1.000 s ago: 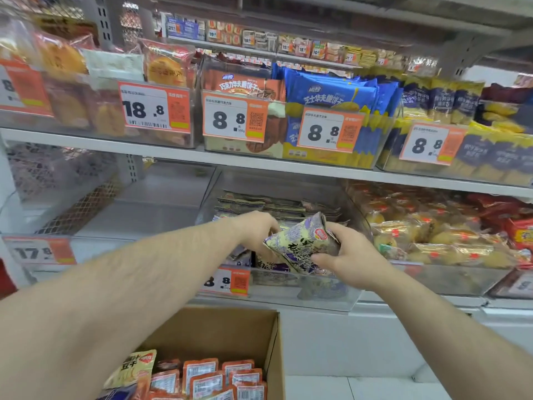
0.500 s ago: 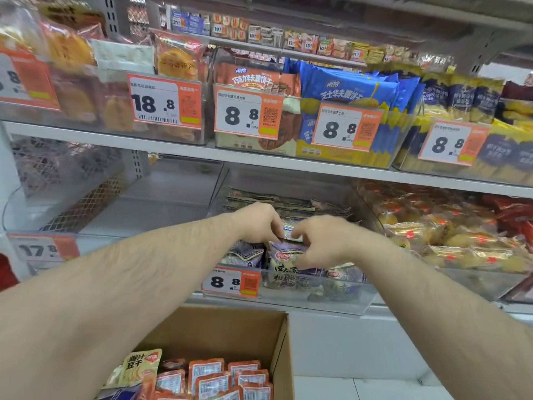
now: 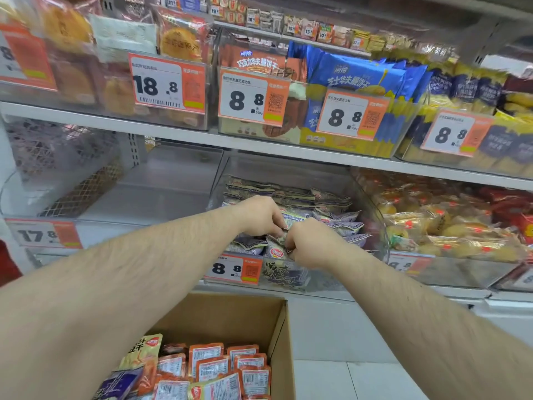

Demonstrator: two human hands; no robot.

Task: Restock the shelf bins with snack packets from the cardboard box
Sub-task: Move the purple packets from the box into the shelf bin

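Hands, left (image 3: 261,216) and right (image 3: 307,243), pinch packets (image 3: 291,223) inside clear bin (image 3: 377,223), walls close around.

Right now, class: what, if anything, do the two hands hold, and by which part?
Both the left hand and right hand pinch a purple snack packet at its top edge, inside the clear bin.

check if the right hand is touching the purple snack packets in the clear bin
Touching. The head view shows the right hand with its fingers curled onto the purple snack packets at the front of the clear bin, no gap between them.
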